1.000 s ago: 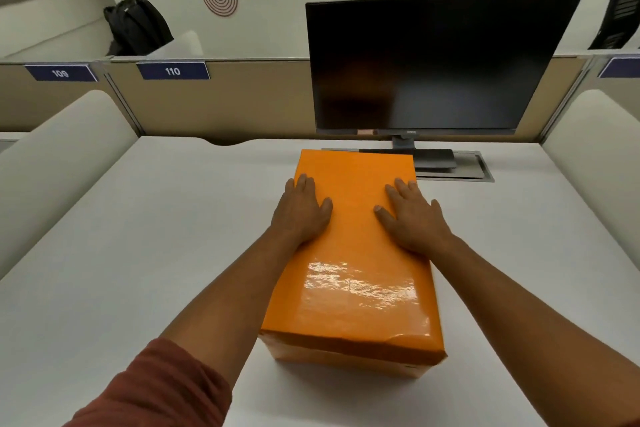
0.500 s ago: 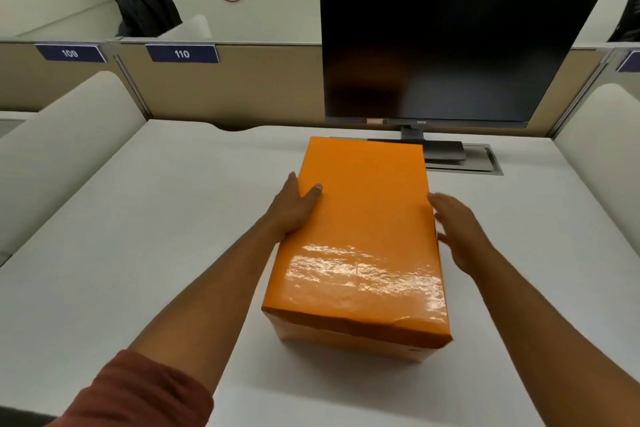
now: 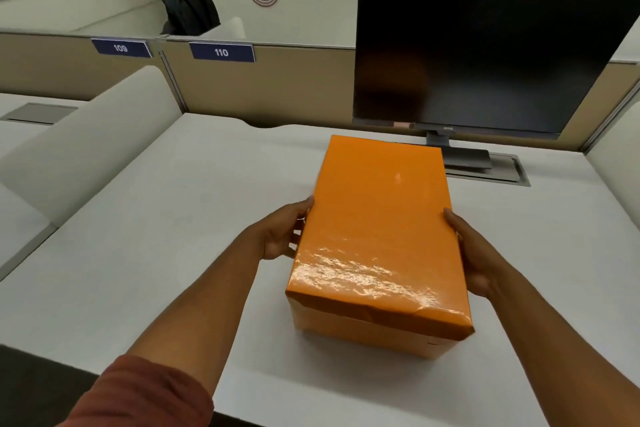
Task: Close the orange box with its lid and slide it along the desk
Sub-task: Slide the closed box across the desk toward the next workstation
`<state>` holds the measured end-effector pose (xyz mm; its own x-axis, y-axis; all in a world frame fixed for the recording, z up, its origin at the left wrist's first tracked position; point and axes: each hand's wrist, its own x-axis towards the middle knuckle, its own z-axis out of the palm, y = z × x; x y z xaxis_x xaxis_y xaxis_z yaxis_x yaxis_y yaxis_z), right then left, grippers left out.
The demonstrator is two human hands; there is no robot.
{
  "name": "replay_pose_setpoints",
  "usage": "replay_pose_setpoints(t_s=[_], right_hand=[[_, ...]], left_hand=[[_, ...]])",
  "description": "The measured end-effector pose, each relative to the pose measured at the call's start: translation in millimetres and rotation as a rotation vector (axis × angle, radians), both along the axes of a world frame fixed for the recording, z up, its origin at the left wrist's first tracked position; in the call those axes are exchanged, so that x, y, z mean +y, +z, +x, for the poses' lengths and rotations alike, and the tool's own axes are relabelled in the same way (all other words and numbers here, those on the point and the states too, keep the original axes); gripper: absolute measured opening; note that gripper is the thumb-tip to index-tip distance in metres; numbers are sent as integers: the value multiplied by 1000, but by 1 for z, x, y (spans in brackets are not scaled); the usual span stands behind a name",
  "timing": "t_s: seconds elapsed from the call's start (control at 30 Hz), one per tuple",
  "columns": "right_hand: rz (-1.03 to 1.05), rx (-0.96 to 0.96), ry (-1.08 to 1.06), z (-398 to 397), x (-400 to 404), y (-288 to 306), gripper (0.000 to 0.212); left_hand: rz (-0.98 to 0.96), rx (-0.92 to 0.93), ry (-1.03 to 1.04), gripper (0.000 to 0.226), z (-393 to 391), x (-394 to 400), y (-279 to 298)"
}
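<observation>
Now I see my left hand pressed against the left side of the orange box and my right hand against its right side, both clasping it between them. Its lid sits closed on top, the box resting mid-desk, the dark monitor just beyond

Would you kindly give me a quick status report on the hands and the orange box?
Left hand and right hand clamp the long sides of the glossy orange cardboard box. Lid on. Black monitor's stand just beyond its far end.
</observation>
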<state>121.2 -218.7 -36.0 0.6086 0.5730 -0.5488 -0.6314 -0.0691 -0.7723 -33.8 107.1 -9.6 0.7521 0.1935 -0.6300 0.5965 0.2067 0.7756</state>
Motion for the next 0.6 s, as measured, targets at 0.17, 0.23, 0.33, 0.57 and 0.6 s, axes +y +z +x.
replay_pose_setpoints(t_s=[0.17, 0.23, 0.33, 0.57, 0.6], right_hand=[[-20, -67, 28, -7, 32, 12, 75], [-21, -100, 57, -12, 52, 19, 75], [-25, -150, 100, -22, 82, 31, 75], [-14, -186, 183, -67, 159, 46, 73], [-10, -184, 193, -73, 168, 48, 72]], left_hand=[[17, -44, 89, 61, -27, 19, 6], [20, -62, 117, 61, -42, 32, 11], [21, -88, 154, 63, -68, 53, 17], [52, -139, 210, 62, -135, 118, 30], [60, -144, 211, 60, -141, 126, 32]])
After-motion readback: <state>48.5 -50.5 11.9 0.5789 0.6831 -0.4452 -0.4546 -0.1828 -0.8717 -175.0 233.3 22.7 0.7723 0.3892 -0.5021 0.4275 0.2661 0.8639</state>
